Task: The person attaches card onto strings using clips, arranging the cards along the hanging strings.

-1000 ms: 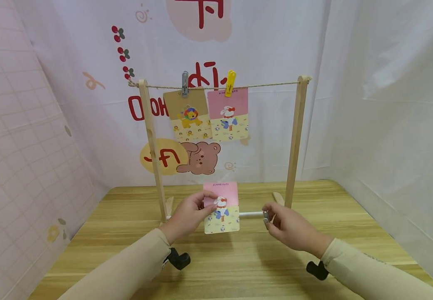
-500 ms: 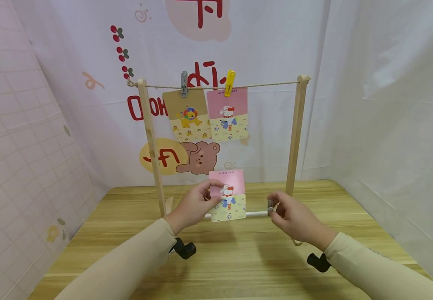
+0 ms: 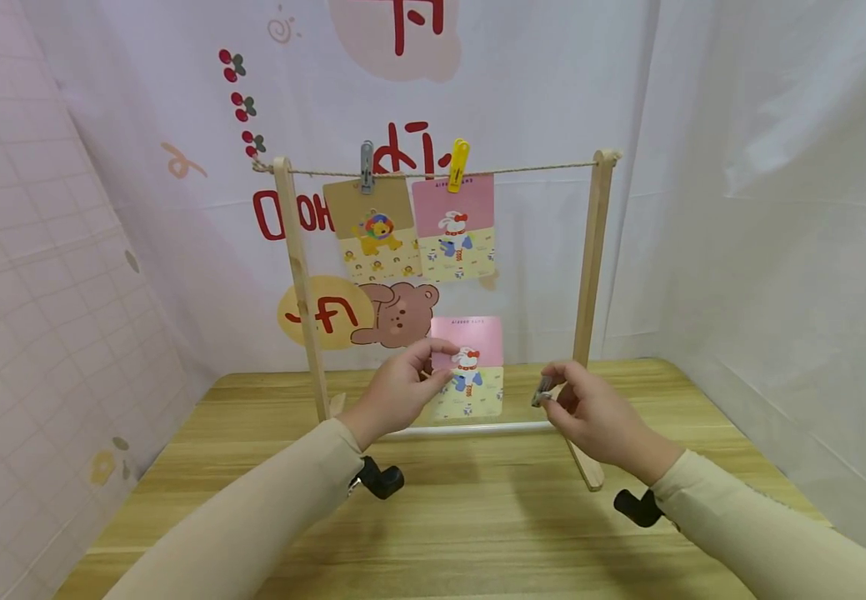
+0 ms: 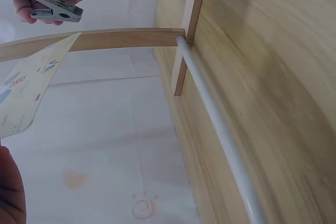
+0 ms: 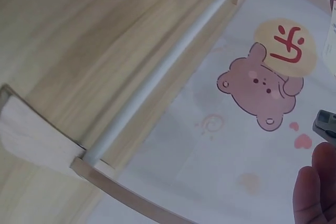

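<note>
My left hand point(image 3: 397, 392) pinches a pink and pale-yellow rabbit card point(image 3: 487, 385) by its left side, holding it upright above the table. To its right, my right hand point(image 3: 599, 414) grips a grey clothespin point(image 3: 541, 392) between thumb and fingers. In the left wrist view the clothespin point(image 4: 56, 9) appears apart from the card point(image 4: 32, 85). Above both hands a twine line point(image 3: 538, 169) bears a tan lion card point(image 3: 377, 232) under a grey clothespin point(image 3: 367, 168) and another rabbit card point(image 3: 457, 229) under a yellow clothespin point(image 3: 458, 165).
Two wooden posts point(image 3: 593, 275) hold the twine, joined low down by a white rod point(image 3: 493, 428). The right post's foot point(image 3: 587, 467) lies on the wood-grain table point(image 3: 470, 533). A printed white curtain point(image 3: 538, 92) hangs behind.
Both hands have risen, and the left one has also moved right with its rabbit card. The clothespin in the right hand has tilted. The hung cards stay on the line.
</note>
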A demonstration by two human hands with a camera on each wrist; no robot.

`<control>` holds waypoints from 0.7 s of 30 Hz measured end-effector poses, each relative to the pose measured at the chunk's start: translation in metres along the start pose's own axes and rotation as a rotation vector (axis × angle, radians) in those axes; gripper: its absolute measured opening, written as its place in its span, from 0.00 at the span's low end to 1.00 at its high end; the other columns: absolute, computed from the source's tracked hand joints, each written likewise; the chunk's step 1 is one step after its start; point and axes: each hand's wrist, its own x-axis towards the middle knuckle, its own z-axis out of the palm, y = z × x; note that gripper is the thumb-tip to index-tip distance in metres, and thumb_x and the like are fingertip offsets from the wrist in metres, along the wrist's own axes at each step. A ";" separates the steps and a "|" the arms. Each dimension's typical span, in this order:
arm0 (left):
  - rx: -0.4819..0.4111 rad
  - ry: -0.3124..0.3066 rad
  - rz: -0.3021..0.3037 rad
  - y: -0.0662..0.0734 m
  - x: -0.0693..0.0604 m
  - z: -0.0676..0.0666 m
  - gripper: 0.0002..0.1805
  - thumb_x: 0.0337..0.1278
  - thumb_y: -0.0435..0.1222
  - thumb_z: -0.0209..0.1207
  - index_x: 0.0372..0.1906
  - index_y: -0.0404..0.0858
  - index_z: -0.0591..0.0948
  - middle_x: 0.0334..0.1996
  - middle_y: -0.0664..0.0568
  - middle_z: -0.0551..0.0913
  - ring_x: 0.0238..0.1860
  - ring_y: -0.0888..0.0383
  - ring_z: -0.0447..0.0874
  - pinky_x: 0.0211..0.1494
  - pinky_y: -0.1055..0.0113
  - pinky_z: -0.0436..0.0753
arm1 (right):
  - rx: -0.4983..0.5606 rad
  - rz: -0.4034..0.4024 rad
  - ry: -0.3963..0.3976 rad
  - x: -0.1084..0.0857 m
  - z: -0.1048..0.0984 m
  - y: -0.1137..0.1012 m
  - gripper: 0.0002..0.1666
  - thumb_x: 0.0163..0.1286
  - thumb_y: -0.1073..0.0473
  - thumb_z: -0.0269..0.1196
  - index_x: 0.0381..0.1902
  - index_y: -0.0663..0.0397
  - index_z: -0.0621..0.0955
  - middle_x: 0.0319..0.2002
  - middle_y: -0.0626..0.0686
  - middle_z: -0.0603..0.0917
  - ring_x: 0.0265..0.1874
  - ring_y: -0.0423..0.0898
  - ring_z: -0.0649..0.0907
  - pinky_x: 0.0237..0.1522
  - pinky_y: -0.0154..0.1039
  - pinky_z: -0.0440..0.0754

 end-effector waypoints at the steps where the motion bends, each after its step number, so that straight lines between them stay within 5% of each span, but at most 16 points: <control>1: 0.006 0.006 0.006 0.001 0.002 0.000 0.15 0.75 0.36 0.62 0.61 0.48 0.82 0.40 0.52 0.82 0.37 0.54 0.77 0.35 0.71 0.75 | 0.002 -0.002 0.003 0.001 -0.001 -0.001 0.16 0.72 0.72 0.64 0.54 0.58 0.76 0.42 0.52 0.85 0.23 0.32 0.78 0.23 0.32 0.78; 14: 0.011 0.033 0.106 0.017 0.023 -0.002 0.18 0.75 0.32 0.57 0.64 0.47 0.80 0.33 0.51 0.77 0.30 0.56 0.72 0.28 0.71 0.71 | -0.023 -0.029 0.075 0.017 -0.015 -0.008 0.16 0.71 0.73 0.65 0.53 0.62 0.76 0.39 0.55 0.84 0.20 0.33 0.76 0.20 0.33 0.77; 21: -0.011 0.037 0.099 0.024 0.033 -0.004 0.19 0.76 0.32 0.56 0.65 0.50 0.80 0.31 0.50 0.75 0.28 0.56 0.71 0.27 0.70 0.70 | -0.049 -0.032 0.115 0.022 -0.022 -0.013 0.17 0.68 0.76 0.64 0.52 0.64 0.76 0.37 0.54 0.85 0.21 0.32 0.77 0.21 0.33 0.78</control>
